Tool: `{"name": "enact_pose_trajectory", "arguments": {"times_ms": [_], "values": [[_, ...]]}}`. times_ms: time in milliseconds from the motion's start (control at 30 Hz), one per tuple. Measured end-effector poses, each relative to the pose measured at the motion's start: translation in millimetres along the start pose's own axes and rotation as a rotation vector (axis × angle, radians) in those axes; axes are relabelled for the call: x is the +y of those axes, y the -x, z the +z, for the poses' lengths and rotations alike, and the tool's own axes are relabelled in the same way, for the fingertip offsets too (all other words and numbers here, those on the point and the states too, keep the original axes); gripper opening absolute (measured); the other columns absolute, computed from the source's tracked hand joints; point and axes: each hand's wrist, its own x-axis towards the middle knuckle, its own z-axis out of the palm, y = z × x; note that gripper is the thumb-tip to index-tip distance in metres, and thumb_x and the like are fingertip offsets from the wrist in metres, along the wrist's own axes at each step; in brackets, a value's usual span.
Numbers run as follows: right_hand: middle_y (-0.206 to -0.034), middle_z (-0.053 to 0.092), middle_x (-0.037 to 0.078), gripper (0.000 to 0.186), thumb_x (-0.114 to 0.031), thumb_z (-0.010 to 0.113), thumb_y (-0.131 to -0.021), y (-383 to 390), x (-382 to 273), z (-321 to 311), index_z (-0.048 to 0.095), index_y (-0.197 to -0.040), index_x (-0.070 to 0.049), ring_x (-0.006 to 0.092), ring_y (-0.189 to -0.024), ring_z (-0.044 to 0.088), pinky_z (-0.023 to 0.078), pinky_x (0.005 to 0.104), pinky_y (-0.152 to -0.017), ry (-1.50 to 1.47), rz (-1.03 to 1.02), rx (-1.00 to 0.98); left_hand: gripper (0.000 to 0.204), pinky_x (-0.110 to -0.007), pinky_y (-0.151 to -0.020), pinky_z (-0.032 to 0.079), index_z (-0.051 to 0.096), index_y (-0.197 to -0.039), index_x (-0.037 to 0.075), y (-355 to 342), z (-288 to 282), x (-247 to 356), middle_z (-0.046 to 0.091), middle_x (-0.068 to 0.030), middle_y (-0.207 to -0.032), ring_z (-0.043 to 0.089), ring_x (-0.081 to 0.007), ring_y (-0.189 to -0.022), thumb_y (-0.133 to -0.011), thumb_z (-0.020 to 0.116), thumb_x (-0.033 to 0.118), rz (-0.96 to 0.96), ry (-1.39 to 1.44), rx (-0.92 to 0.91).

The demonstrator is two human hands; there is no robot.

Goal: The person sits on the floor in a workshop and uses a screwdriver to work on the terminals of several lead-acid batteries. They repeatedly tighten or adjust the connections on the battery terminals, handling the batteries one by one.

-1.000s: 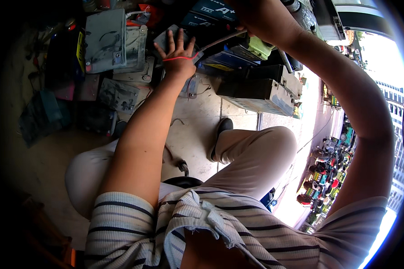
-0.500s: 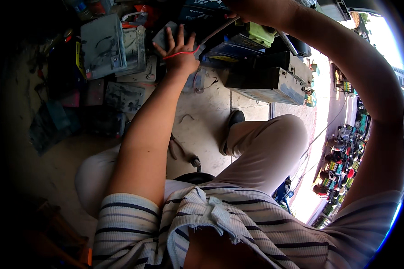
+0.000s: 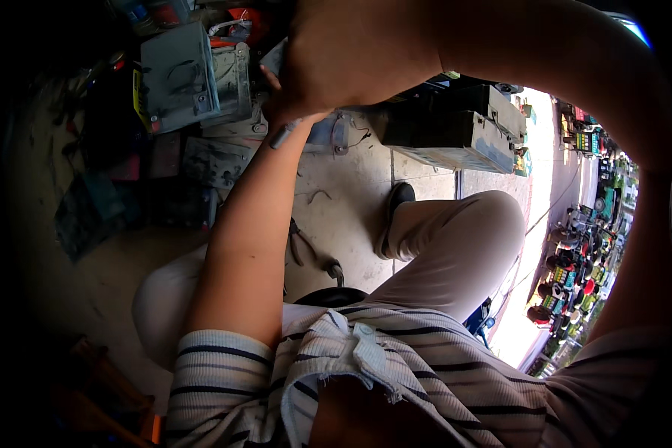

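Floor [image 3: 351,183] lies below the fingers [image 3: 269,76]: right hand [image 3: 351,63] clenches a rigid-looking grey tool [image 3: 281,137], best held mid-length; left hand [image 3: 273,82] closure indeterminable.

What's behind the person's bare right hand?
Behind the right hand, the bare left hand shows only its wrist and apparently one finger; a corner of a grey, flat-sided block peeks out. Most of the left hand and block is covered.

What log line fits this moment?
right hand: grips grey tool, mostly hiding left hand | left grip: unclear | grey battery: at left
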Motion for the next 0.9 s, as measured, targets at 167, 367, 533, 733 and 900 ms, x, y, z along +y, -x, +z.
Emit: {"name": "enact_pose_trajectory", "arguments": {"times_ms": [167, 367, 533, 733, 900], "values": [[-0.081, 0.06, 0.004, 0.017, -0.013, 0.063, -0.07, -4, -13, -5, 0.06, -0.085, -0.006, 0.0192, -0.084, 0.058, 0.047, 0.0287, -0.075, 0.105, -0.11, -0.002, 0.064, -0.045, -0.109, 0.012, 0.032, -0.134, 0.011, -3, 9, -15, 0.025, -0.0118, -0.141, 0.014, -0.0348, -0.133, -0.076, 0.059, 0.02, 0.109, 0.085, 0.163], [-0.099, 0.057, -0.003, 0.016, -0.013, 0.064, -0.062, 25, -38, -13, 0.065, -0.078, -0.015, 0.0154, -0.095, 0.05, 0.043, 0.027, -0.083, 0.16, 0.136, -0.011, 0.062, -0.041, -0.107, 0.02, 0.035, -0.129, 0.002, 29, 46, 22, 0.027, -0.0166, -0.138, 0.019, -0.036, -0.131, -0.075, 0.06, 0.017, -0.129, 0.298, 0.662], [-0.095, 0.055, -0.003, 0.012, -0.012, 0.062, -0.062, 40, -75, -18, 0.065, -0.074, -0.012, 0.0154, -0.091, 0.052, 0.048, 0.0276, -0.077, 0.196, 0.295, -0.17, 0.048, -0.042, -0.089, 0.037, 0.046, -0.118, 0.0, 39, 61, 84, 0.057, -0.0177, -0.106, 0.055, -0.0277, -0.095, -0.081, 0.055, 0.03, -0.442, 1.072, 0.207], [-0.092, 0.056, 0.002, 0.016, -0.012, 0.06, -0.062, 56, -100, -7, 0.063, -0.078, -0.007, 0.0171, -0.086, 0.054, 0.05, 0.029, -0.068, 0.114, 0.325, -0.148, 0.065, -0.022, -0.057, 0.039, 0.045, -0.124, 0.008, 44, 23, 111, 0.06, -0.0032, -0.107, 0.055, -0.0122, -0.085, -0.086, 0.036, 0.06, -0.466, 2.687, 0.215], [-0.097, 0.058, 0.001, 0.009, -0.008, 0.062, -0.067, 57, -101, -19, 0.061, -0.075, -0.007, 0.018, -0.093, 0.054, 0.048, 0.029, -0.075, 0.074, 0.397, -0.244, 0.024, -0.021, -0.048, 0.038, 0.056, -0.091, 0.008, 26, 1, 90, 0.061, -0.0003, -0.081, 0.055, -0.0128, -0.07, -0.087, 0.055, 0.032, -0.122, 2.854, -0.01]]}}
